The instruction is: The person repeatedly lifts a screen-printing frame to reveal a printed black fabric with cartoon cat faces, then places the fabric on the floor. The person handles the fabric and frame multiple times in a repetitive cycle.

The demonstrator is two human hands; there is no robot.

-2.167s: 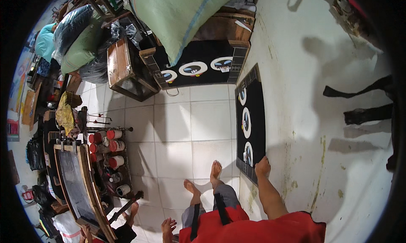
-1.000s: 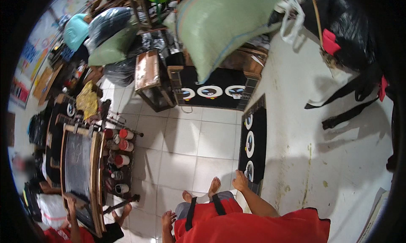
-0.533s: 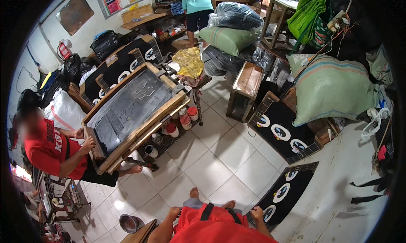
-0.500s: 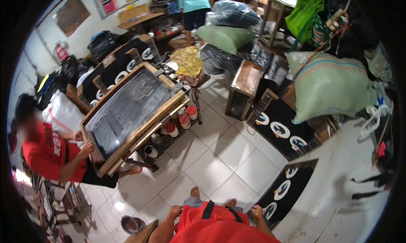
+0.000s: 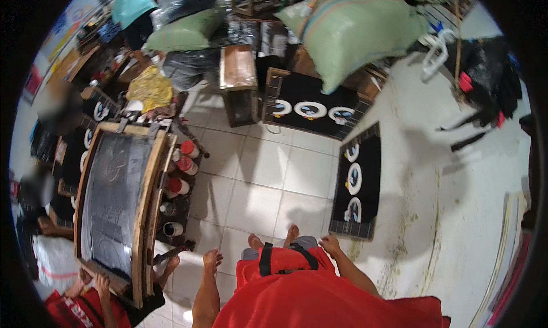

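Red shirt (image 5: 319, 296) nearest, black panel (image 5: 370, 182) beyond

Left hand (image 5: 212, 260): fingers apart, nothing seen in them, above the tiles (image 5: 248, 205). Right hand (image 5: 330, 245): fingers look loosely parted, nothing seen in them; it is just beside the panel's near corner. From where I stand, cannot tell if they touch.

Step, my reading: standing by, no grip taken. Taking the black panel would call for the right fingers to reach its near edge and close there, clear of the ovals.

Black panel: at the foot of the white wall (image 5: 399, 228), apparently leaning. Dark face, three white-ringed ovals with blue inside, grid-marked strips at both ends.

Farther: similar second panel (image 5: 311, 109), green sack (image 5: 362, 37) bulging over it.
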